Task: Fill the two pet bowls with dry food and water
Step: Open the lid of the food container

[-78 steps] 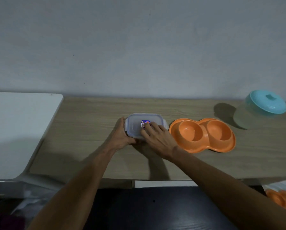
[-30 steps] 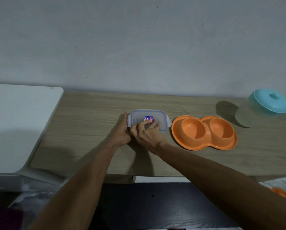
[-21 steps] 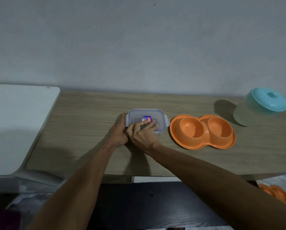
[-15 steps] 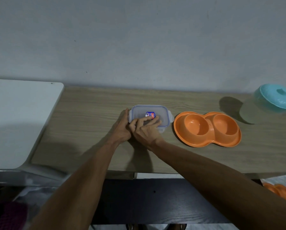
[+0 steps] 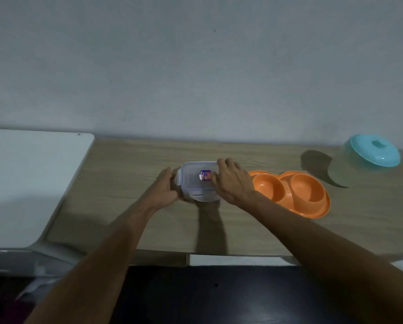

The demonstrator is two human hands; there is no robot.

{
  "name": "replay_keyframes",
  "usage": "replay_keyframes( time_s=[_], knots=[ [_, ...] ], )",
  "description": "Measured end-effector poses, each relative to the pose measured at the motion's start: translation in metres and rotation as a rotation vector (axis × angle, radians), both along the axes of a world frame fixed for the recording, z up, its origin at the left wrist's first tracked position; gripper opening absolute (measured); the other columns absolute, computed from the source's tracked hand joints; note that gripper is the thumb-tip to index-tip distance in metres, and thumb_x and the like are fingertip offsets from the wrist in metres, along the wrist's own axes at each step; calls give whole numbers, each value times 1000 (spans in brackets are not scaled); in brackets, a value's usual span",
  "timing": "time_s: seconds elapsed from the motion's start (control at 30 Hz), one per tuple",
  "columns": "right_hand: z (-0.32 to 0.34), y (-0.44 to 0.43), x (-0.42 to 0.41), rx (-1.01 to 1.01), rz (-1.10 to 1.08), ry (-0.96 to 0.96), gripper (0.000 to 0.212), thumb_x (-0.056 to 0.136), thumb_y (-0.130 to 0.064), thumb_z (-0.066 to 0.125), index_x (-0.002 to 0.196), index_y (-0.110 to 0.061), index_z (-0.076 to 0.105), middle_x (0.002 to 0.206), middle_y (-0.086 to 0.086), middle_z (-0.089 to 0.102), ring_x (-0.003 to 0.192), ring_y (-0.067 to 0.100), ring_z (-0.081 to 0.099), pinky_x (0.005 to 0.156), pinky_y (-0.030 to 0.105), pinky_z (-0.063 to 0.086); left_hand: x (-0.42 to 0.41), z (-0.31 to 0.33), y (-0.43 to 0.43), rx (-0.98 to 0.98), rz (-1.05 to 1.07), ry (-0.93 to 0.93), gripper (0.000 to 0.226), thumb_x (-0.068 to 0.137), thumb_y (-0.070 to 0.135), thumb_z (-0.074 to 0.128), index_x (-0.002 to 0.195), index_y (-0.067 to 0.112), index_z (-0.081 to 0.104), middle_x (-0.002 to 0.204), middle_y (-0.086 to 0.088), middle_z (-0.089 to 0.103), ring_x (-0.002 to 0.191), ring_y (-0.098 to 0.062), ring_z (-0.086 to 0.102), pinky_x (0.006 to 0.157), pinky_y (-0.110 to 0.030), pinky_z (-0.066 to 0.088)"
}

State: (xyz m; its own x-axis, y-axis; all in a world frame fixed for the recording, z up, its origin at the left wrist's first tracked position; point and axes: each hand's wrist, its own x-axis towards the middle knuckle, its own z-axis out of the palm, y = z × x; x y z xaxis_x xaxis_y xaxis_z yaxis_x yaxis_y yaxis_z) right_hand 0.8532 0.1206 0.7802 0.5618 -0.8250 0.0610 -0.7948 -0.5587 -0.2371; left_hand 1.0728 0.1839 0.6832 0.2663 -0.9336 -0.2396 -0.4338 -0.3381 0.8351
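A clear rectangular container (image 5: pixel 195 183) with a snap-on lid and a small blue sticker sits mid-table. My left hand (image 5: pixel 166 189) grips its left end. My right hand (image 5: pixel 232 181) lies over its right end, fingers curled round the far right corner. The near-side lid flap (image 5: pixel 201 195) stands out from the box. To the right lies the orange double pet bowl (image 5: pixel 291 191), both wells looking dry and bare. At the far right stands a clear tub with a teal lid (image 5: pixel 373 153); its contents cannot be made out.
The wooden table (image 5: pixel 125 183) runs along a grey wall. A white surface (image 5: pixel 29 183) adjoins it on the left. The table's front edge lies close below my forearms, with a dark floor under it.
My right hand has moved from the container's near-left edge to its right end. The near-side lid flap now shows, sticking out. My left hand has stayed on the left end.
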Motion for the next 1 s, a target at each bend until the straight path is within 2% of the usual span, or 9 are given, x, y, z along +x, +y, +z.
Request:
replay_keyframes(
  time_s=[0.07, 0.17, 0.3, 0.37, 0.5, 0.6, 0.7, 0.87, 1.0],
  knots=[
    [-7, -13, -3, 226, -236, -103, 37, 97, -33, 44, 120, -4, 46, 126, 22, 52, 116, 43, 52, 91, 46, 44, -1, 28, 1, 92, 193, 72, 66, 67, 44, 62, 131, 26, 58, 130, 3, 64, 118, -6, 59, 106, -26, 43],
    [-15, -25, -5, 459, -461, -230, 49, 94, -37, 47, 123, 2, 48, 127, 26, 56, 115, 43, 55, 90, 43, 45, -14, 54, -5, 174, 339, 239, 18, 88, 35, 60, 86, 19, 65, 84, -3, 68, 71, -18, 64, 73, -29, 56],
    [-14, -30, 0, 496, -534, -296, 46, 89, -40, 53, 112, 1, 58, 117, 21, 64, 106, 40, 60, 82, 39, 47, -27, 67, -15, 162, 312, 128, 23, 90, 19, 63, 73, 7, 54, 62, -10, 52, 36, -12, 50, 37, -15, 38],
    [-10, -34, 4, 481, -551, -310, 42, 86, -39, 56, 104, -2, 60, 111, 19, 66, 102, 38, 62, 80, 40, 48, -27, 73, -21, 121, 376, 70, 30, 86, 17, 66, 63, 9, 50, 55, -8, 48, 37, -16, 46, 31, -13, 29],
    [6, -53, 13, 443, -565, -392, 37, 86, -39, 57, 91, -3, 60, 96, 15, 66, 83, 31, 60, 66, 33, 43, -22, 93, -44, 51, 442, -15, 25, 73, 27, 67, 58, 10, 56, 60, -12, 57, 61, -25, 57, 55, -28, 41],
    [16, -81, 23, 413, -606, -469, 42, 84, -40, 57, 98, -1, 64, 99, 18, 67, 89, 36, 63, 68, 31, 41, -16, 106, -71, 19, 453, -43, 18, 77, 24, 70, 72, 7, 66, 84, -22, 72, 82, -34, 69, 66, -31, 49],
    [16, -112, 37, 434, -636, -516, 40, 83, -37, 57, 102, -3, 62, 106, 17, 67, 96, 37, 63, 72, 34, 48, -11, 107, -100, 11, 445, -47, 24, 80, 19, 71, 95, 1, 69, 100, -22, 72, 95, -35, 69, 81, -38, 57],
    [-8, -137, 51, 474, -639, -523, 36, 90, -22, 56, 120, -3, 55, 123, 18, 60, 112, 36, 58, 84, 33, 46, -6, 84, -126, 84, 418, -104, 49, 86, 17, 69, 131, 4, 56, 129, -16, 60, 115, -32, 60, 94, -35, 50],
    [-35, -140, 53, 514, -622, -500, 36, 90, -13, 54, 124, -1, 52, 127, 19, 58, 116, 36, 56, 88, 34, 46, -1, 63, -125, 144, 359, -170, 61, 83, 27, 68, 139, 13, 50, 135, -11, 58, 114, -30, 62, 97, -37, 49]
  ],
)
